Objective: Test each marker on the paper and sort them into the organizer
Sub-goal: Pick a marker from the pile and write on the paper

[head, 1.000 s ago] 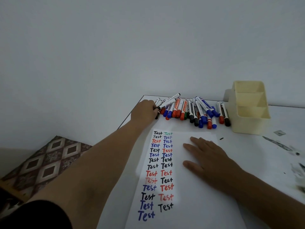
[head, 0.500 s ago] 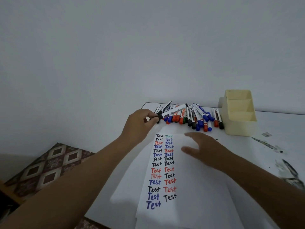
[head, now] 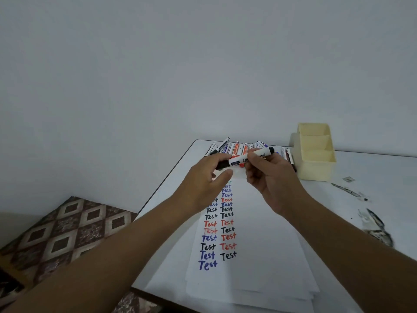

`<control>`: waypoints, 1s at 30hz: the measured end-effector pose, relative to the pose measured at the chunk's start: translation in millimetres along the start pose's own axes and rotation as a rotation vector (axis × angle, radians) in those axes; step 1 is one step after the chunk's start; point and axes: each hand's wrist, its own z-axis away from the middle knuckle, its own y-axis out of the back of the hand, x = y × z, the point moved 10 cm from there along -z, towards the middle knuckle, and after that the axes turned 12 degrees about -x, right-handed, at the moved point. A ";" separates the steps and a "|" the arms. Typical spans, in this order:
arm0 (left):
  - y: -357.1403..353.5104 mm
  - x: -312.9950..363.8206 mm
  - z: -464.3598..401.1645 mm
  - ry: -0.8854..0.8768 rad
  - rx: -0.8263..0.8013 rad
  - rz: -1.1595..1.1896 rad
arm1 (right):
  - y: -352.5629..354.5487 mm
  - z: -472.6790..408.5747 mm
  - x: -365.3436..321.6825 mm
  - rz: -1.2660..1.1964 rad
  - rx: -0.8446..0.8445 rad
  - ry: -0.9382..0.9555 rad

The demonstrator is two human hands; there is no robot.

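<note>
A white marker with black ends is held level above the top of the paper. My left hand grips its black cap end and my right hand pinches the barrel. The white paper lies on the table and carries two columns of the word "Test" in black, red and blue. A row of several markers with red, blue and black caps lies along the far table edge, partly hidden by my hands. The cream organizer, stepped into three open compartments, stands at the right of that row.
The white table has dark scuffed patches at its right side. Its left edge runs diagonally beside a patterned brown floor. A plain wall rises right behind the markers. More sheets lie stacked under the paper.
My left hand lifted the black-capped marker from the row and brought it over the paper. My right hand rose off the sheet and took hold of the barrel.
</note>
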 end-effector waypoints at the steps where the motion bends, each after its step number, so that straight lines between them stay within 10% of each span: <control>1: -2.7 1.4 -1.5 -0.003 -0.023 -0.035 | -1.7 0.8 -0.8 0.035 -0.014 -0.001; 6: -18.7 16.9 -7.7 -0.090 -0.096 -0.339 | -6.8 4.3 -5.4 0.208 -0.020 0.007; 30: -21.6 -56.7 2.7 -0.001 -0.145 -0.328 | 40.8 1.6 9.2 0.203 0.225 -0.057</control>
